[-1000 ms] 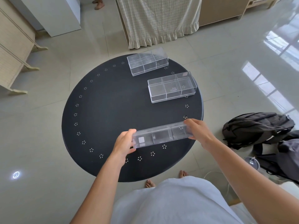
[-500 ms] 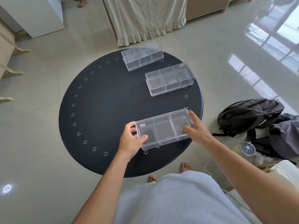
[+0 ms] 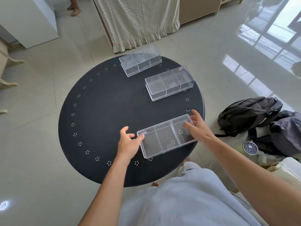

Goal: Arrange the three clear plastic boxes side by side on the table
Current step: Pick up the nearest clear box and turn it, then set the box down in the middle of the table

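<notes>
Three clear plastic boxes with inner dividers lie on a round black table (image 3: 101, 115). The far box (image 3: 140, 62) sits at the table's back edge. The middle box (image 3: 169, 83) lies nearer and to the right of it. The near box (image 3: 164, 141) rests flat near the front right edge, apart from the other two. My left hand (image 3: 128, 144) is at its left end, fingers spread, with only the thumb tip touching the corner. My right hand (image 3: 197, 128) covers its right end, thumb over the last compartment and fingers around the end wall.
Dark backpacks (image 3: 250, 115) and a lidded cup (image 3: 250, 147) lie on the tiled floor right of the table. A frilled checked cloth (image 3: 138, 22) hangs behind it. A white cabinet (image 3: 29, 22) stands at the back left, with another person's feet (image 3: 74, 11) beside it.
The near box, held up on edge a second ago, has been tipped flat and set down on the table. My left hand has loosened from its left end.
</notes>
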Demonstrator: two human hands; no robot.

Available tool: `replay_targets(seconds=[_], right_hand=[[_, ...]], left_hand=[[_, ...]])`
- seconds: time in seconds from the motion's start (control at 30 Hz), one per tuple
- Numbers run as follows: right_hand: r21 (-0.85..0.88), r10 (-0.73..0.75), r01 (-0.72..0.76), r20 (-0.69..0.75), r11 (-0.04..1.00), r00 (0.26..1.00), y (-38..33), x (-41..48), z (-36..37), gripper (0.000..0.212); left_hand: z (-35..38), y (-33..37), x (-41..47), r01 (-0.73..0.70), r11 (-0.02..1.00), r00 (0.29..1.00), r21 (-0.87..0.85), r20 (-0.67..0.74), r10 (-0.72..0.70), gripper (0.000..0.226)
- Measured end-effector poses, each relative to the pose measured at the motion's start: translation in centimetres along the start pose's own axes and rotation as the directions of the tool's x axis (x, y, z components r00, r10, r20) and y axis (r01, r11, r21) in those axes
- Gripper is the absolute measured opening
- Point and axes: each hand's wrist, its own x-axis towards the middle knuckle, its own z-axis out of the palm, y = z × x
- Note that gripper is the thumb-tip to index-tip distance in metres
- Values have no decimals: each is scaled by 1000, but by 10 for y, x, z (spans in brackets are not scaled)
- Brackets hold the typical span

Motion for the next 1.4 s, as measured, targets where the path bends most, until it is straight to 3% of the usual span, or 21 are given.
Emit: replay_targets(seconds=[0.2, 0.4, 0.57, 0.7, 0.9, 1.13, 1.4], right_hand=[[15, -19, 23, -185, 1000, 983, -28, 48, -23, 72], [-41, -74, 66, -227, 997, 971, -59, 119, -54, 69], [-56, -57, 48, -186, 997, 981, -82, 184, -79, 67], [-92, 30, -41, -111, 995, 993, -98, 228, -88, 61], [-123, 188, -180, 54, 976, 981, -106, 261, -85, 46], [-73, 154, -150, 54, 986, 987, -106, 268, -79, 42], [114, 18, -16, -15, 993, 1000, -108, 244, -78, 23]], left_hand=[[-9, 27, 34, 27, 1000, 997, 12, -69, -27, 70], [11, 73, 78, 111, 993, 991, -45, -72, -114, 69], [45, 128, 119, 215, 973, 971, -81, -89, -222, 30], [68, 162, 147, 318, 934, 940, -165, -77, -334, 51], [85, 184, 165, 415, 888, 894, -201, -91, -438, 61], [92, 189, 170, 426, 873, 861, -237, -190, -472, 66], [77, 194, 159, 327, 900, 890, -290, -227, -396, 42]])
